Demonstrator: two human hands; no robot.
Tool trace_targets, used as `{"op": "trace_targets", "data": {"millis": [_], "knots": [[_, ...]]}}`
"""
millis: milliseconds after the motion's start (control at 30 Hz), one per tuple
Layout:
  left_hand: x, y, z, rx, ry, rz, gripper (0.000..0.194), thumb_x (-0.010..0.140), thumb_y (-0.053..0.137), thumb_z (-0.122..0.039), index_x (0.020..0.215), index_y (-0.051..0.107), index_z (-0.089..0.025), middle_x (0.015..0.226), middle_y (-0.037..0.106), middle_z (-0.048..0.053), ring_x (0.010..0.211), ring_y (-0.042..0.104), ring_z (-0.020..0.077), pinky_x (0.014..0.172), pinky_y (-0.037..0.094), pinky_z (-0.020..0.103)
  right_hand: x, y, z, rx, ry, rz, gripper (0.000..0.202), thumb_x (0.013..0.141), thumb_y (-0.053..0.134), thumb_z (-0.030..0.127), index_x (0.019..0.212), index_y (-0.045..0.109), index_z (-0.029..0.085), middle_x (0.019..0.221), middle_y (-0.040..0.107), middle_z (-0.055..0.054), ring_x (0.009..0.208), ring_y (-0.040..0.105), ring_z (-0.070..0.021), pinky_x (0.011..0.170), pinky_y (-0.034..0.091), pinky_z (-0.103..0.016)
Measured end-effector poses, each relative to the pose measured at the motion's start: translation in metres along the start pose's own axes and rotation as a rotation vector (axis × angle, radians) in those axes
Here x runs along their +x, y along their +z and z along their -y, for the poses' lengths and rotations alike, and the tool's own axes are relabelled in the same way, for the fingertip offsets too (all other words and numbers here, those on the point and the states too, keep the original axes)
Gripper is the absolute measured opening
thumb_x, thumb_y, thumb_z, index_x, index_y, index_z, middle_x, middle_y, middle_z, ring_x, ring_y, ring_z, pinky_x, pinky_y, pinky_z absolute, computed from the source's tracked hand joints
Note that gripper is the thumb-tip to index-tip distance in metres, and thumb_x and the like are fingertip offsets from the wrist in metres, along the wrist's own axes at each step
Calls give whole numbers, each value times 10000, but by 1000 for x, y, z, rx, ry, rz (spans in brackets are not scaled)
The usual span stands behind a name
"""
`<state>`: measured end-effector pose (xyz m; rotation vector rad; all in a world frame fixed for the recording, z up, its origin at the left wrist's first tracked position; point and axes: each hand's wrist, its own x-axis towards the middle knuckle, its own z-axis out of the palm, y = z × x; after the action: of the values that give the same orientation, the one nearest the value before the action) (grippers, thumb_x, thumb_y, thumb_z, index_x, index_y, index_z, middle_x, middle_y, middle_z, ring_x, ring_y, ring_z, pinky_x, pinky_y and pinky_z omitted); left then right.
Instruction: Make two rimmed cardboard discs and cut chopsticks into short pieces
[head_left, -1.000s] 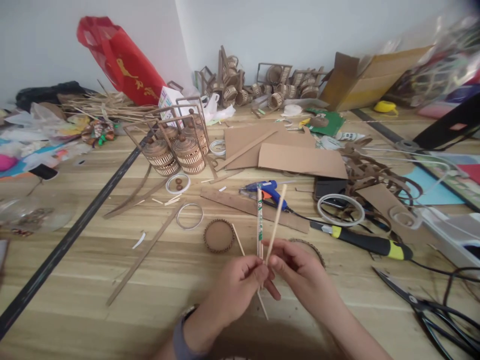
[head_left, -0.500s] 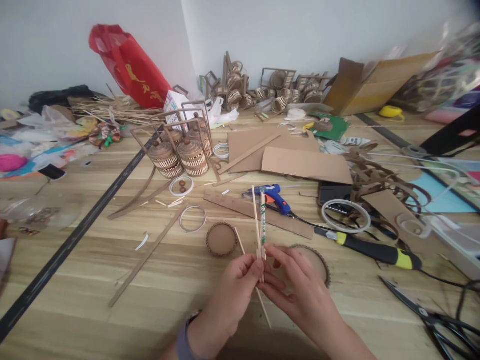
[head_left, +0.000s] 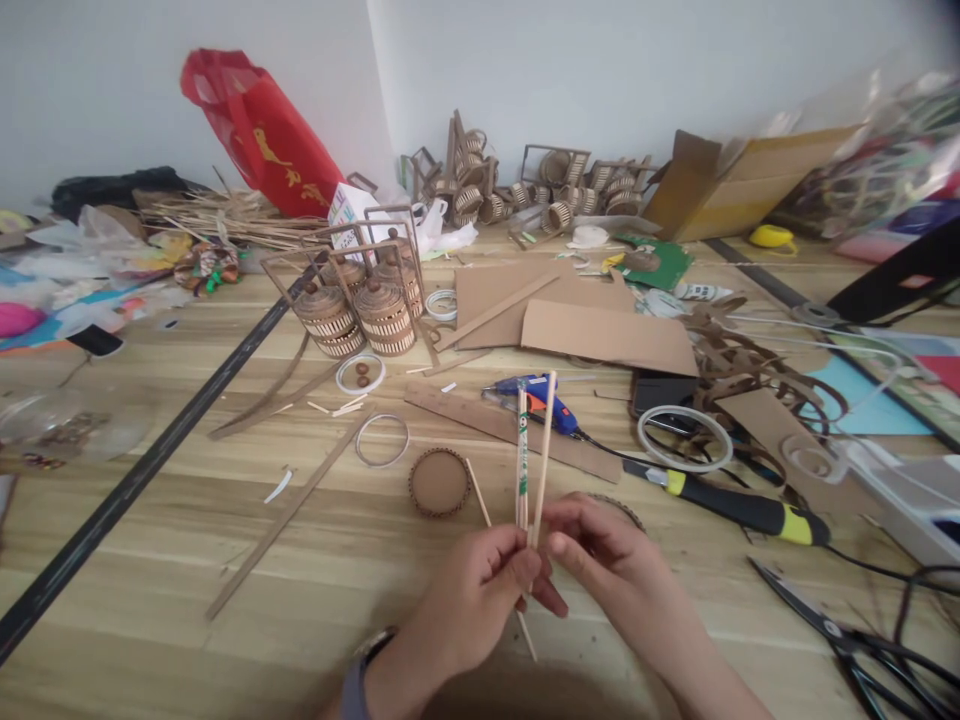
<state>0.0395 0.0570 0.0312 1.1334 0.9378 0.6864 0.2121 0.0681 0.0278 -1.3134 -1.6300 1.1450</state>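
Observation:
My left hand [head_left: 480,580] is closed, thumb and finger pinching upright wooden chopsticks. One is a pale bare chopstick [head_left: 547,440]; beside it stand thin chopsticks in a green-printed clear wrapper [head_left: 523,450]. Close on the right, my right hand [head_left: 611,560] has thumb and fingers apart, with a lower finger reaching under the left thumb; whether it touches the sticks is hard to see. Another thin wooden stick [head_left: 478,490] slants behind my left hand, its lower end showing below. A round cardboard disc with a ridged rim [head_left: 440,482] lies to the left; another [head_left: 622,508] is mostly hidden behind my right hand.
A blue glue gun [head_left: 544,395] lies beyond the sticks. On the right are a black-and-yellow cutter-like tool [head_left: 742,508], large black scissors [head_left: 840,635] and a white tape ring [head_left: 684,438]. Lidded woven baskets [head_left: 384,315] stand at the back left, near cardboard sheets [head_left: 607,335].
The bare chopstick has gone from left of the wrapped ones to their right, standing more upright. My right hand has drawn slightly right, away from the wrapper. The view has shifted slightly.

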Motion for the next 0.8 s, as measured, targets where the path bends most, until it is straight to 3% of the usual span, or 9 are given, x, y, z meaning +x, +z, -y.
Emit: {"op": "trace_targets", "data": {"millis": [133,333,467,633,733,800], "knots": [[-1,2,4,77,-9,54,416,933,477,-513,876,640,-135,791,746,96,676,586,170,638,407,261,0,2,5,116,143,75,374,817,624,530,653,572,198,605,519,23,524,503,-121,484,411,-236],[0,4,4,83,-8,21,404,905,518,-496,869,680,-127,848,738,85,776,627,188,693,428,258,-3,7,7,127,195,83,370,807,623,513,636,511,206,581,492,37,515,490,-116,478,392,-231],[1,5,6,39,-69,11,407,872,553,-520,881,679,-133,805,722,71,746,652,188,650,441,254,-5,9,3,123,191,61,366,825,603,495,626,485,211,597,450,51,491,455,-102,452,387,-223],[0,5,7,-12,-93,22,456,839,568,-597,860,647,-148,786,712,70,738,673,192,638,467,257,-10,11,7,12,136,33,285,859,565,428,699,583,193,635,505,25,533,495,-116,486,405,-227],[0,3,5,-31,-110,16,500,808,573,-655,852,634,-161,837,731,86,798,691,211,666,488,268,-21,-5,13,-143,102,5,238,872,539,384,914,671,191,722,619,-20,643,598,-157,566,479,-248],[0,1,4,-37,-122,-8,506,789,586,-673,845,624,-172,877,744,93,834,698,221,690,497,276,-35,-31,9,-294,121,-34,232,886,498,350,948,672,209,805,692,-46,726,658,-178,642,522,-266]]}}
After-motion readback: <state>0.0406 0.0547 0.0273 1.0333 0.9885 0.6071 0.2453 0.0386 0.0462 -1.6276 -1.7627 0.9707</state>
